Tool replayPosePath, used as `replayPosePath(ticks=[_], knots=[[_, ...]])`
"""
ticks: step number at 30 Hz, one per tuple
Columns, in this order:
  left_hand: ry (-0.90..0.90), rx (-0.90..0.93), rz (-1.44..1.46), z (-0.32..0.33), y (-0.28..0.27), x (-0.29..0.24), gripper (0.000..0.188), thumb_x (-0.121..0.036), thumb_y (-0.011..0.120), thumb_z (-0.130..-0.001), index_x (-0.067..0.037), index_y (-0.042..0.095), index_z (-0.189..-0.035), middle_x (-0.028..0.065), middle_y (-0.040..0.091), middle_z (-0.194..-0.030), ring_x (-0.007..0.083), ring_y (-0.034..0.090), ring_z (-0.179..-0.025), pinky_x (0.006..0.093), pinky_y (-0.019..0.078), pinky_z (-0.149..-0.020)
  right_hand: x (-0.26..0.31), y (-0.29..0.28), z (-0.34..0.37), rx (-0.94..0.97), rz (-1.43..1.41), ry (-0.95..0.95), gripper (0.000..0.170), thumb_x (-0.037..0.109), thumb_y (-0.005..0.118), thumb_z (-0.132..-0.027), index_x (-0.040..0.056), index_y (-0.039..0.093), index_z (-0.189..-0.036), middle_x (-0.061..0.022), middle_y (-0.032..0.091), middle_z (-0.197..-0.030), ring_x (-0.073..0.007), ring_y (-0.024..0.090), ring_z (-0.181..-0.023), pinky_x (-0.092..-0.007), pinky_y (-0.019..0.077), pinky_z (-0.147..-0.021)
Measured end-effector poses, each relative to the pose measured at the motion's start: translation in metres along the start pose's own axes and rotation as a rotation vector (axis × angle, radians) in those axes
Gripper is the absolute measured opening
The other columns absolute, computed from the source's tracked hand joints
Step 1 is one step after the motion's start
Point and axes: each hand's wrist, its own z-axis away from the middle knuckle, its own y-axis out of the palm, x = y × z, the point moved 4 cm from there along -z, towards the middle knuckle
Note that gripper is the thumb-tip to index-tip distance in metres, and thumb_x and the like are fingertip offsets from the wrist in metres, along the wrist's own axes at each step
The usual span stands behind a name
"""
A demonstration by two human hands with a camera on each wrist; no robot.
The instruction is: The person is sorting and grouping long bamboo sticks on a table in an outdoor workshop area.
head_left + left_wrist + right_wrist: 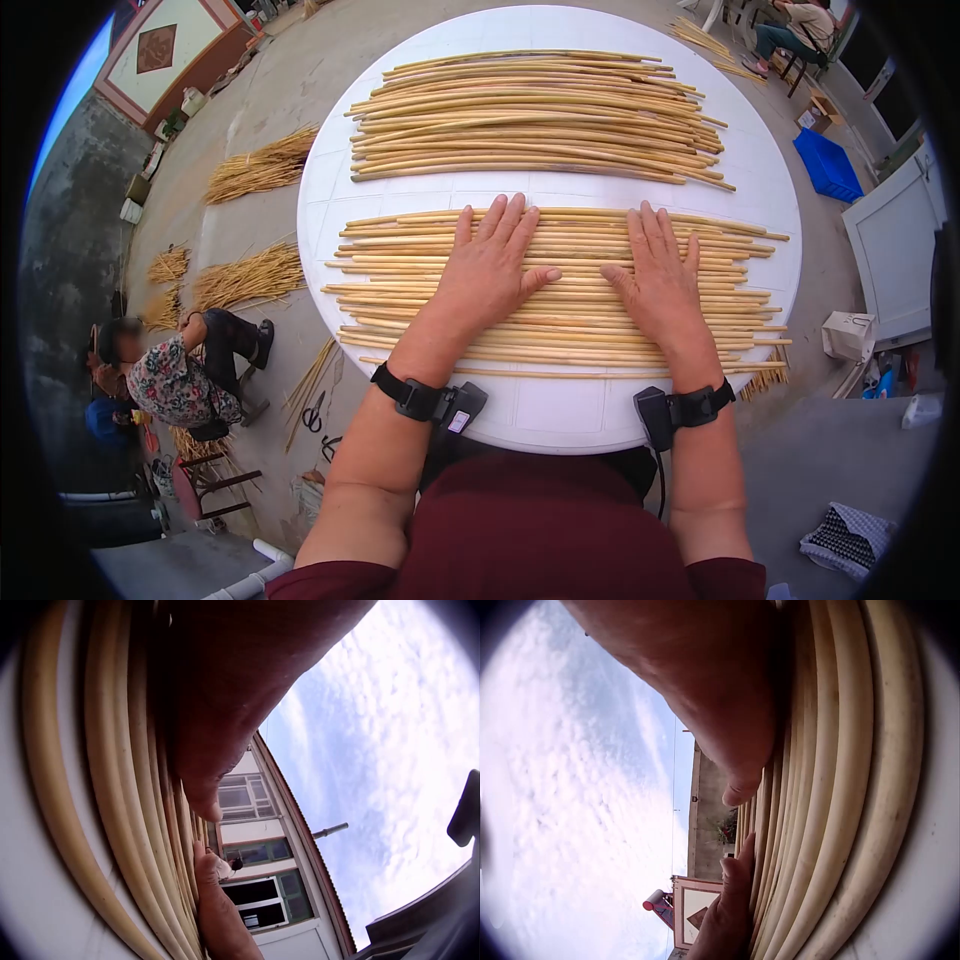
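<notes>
Spread side by side on a round white table (600,425) lies a front layer of pale straw-coloured stalks (590,335). My left hand (487,265) rests flat across its left half, fingers extended and thumb pointing inward. On the right half, my right hand (657,280) lies palm down, its fingers straight and thumb toward the left. Both sets of fingertips are at the layer's far edge. A second layer of similar stalks (530,120) lies farther back. The left wrist view shows the stalks (109,750) curving close under the palm; the right wrist view shows the same.
A strip of bare table separates the two layers. Bundles of stalks (250,275) lie on the ground to the left, near a seated person (180,370). Black scissors (314,412) are on the floor. At right are a blue crate (828,165) and a white door (900,250).
</notes>
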Motion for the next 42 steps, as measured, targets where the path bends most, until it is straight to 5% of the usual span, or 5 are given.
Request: replayPosePath(ticks=[12, 15, 20, 28, 42], knots=[[-0.195, -0.014, 0.014, 0.021, -0.015, 0.047, 0.064, -0.053, 0.049, -0.099, -0.012, 0.045, -0.148, 0.0178, 0.041, -0.154, 0.0325, 0.033, -0.146, 0.0578, 0.022, -0.117, -0.001, 0.004, -0.001, -0.014, 0.006, -0.026, 0.075, 0.055, 0.047, -0.099, 0.0081, 0.032, -0.155, -0.0101, 0.029, -0.163, -0.0258, 0.021, -0.152, -0.0551, 0.0073, -0.122], [-0.228, -0.075, -0.004, -0.003, -0.032, 0.063, 0.026, -0.025, 0.062, -0.094, -0.008, 0.072, -0.112, 0.0103, 0.07, -0.11, 0.0283, 0.063, -0.108, 0.0454, 0.045, -0.092, -0.006, 0.008, 0.001, -0.048, 0.03, -0.042, 0.075, 0.056, 0.046, -0.099, 0.0077, 0.034, -0.154, -0.0102, 0.029, -0.163, -0.0262, 0.021, -0.152, -0.0565, 0.0085, -0.122], [-0.177, 0.051, 0.176, -0.031, -0.025, 0.093, 0.01, -0.014, 0.072, -0.083, -0.006, 0.07, -0.087, 0.0127, 0.065, -0.088, 0.0321, 0.064, -0.086, 0.0406, 0.0507, -0.079, -0.005, 0.008, 0.001, -0.075, 0.007, -0.044, 0.076, 0.057, 0.047, -0.098, 0.0065, 0.035, -0.153, -0.0107, 0.029, -0.162, -0.0266, 0.022, -0.152, -0.0583, 0.0104, -0.121], [0.019, -0.405, 0.094, -0.039, -0.056, 0.121, 0.013, -0.012, 0.074, -0.082, -0.006, 0.072, -0.092, 0.0129, 0.066, -0.081, 0.0328, 0.065, -0.086, 0.0425, 0.0523, -0.077, -0.003, 0.007, 0.001, -0.069, -0.02, -0.019, 0.077, 0.056, 0.049, -0.097, 0.0056, 0.035, -0.153, -0.0125, 0.031, -0.161, -0.0268, 0.023, -0.151, -0.0564, 0.0097, -0.121], [-0.124, -0.128, 0.014, -0.037, -0.026, 0.087, 0.023, -0.009, 0.065, -0.088, -0.01, 0.072, -0.11, 0.0108, 0.066, -0.11, 0.0311, 0.064, -0.106, 0.0422, 0.0551, -0.087, -0.003, 0.005, 0.0, -0.073, -0.052, -0.017, 0.076, 0.055, 0.05, -0.097, 0.0044, 0.037, -0.152, -0.0133, 0.034, -0.16, -0.0275, 0.025, -0.151, -0.0557, 0.009, -0.122]])
